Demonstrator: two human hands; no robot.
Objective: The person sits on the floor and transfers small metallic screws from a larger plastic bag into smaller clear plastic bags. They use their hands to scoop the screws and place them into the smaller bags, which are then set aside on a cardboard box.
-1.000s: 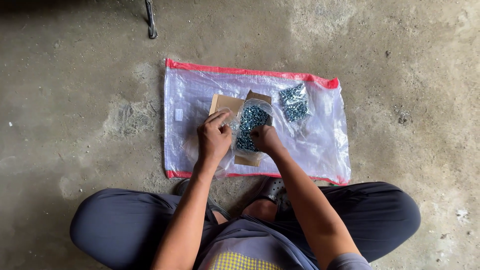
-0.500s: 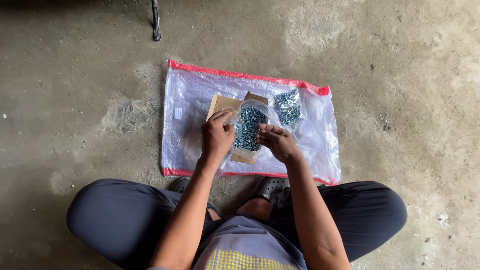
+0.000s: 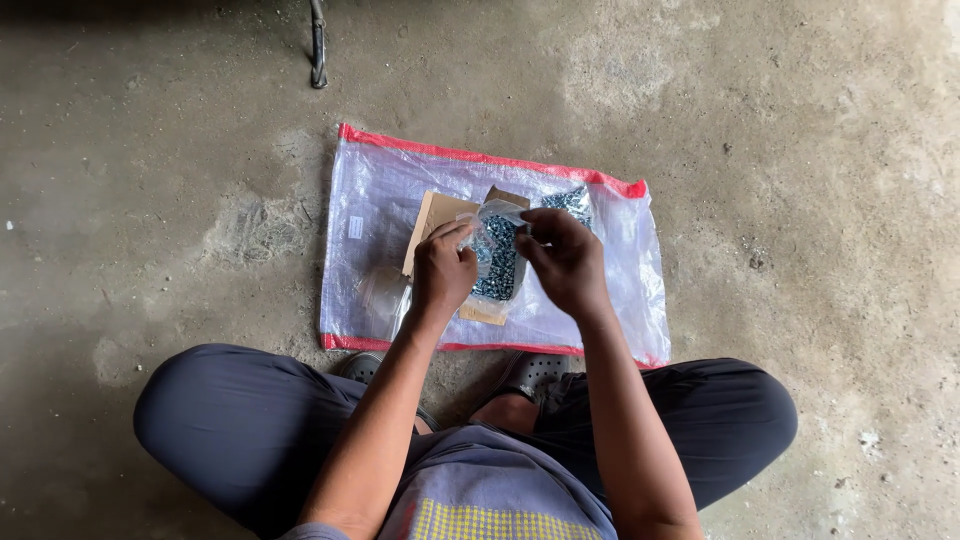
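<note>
Plastic screw bag (image 3: 497,255) between two hands (image 3: 443,272) (image 3: 566,262)

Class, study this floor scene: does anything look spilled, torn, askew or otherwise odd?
Nothing is clearly spilled. Both hands, left hand and right hand, hold a clear bag of small metal pieces above flattened cardboard. A second small heap stays on the woven sheet.

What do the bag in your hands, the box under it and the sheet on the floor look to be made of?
Small bag: thin clear plastic film, glossy and crinkled, with small shiny, probably metal, pieces showing through. Box: plain brown cardboard, matte, flaps open. Sheet: looks like woven plastic sacking, translucent white with red edges; the weave is too fine to confirm. Left hand and right hand pinch the bag's top.
</note>
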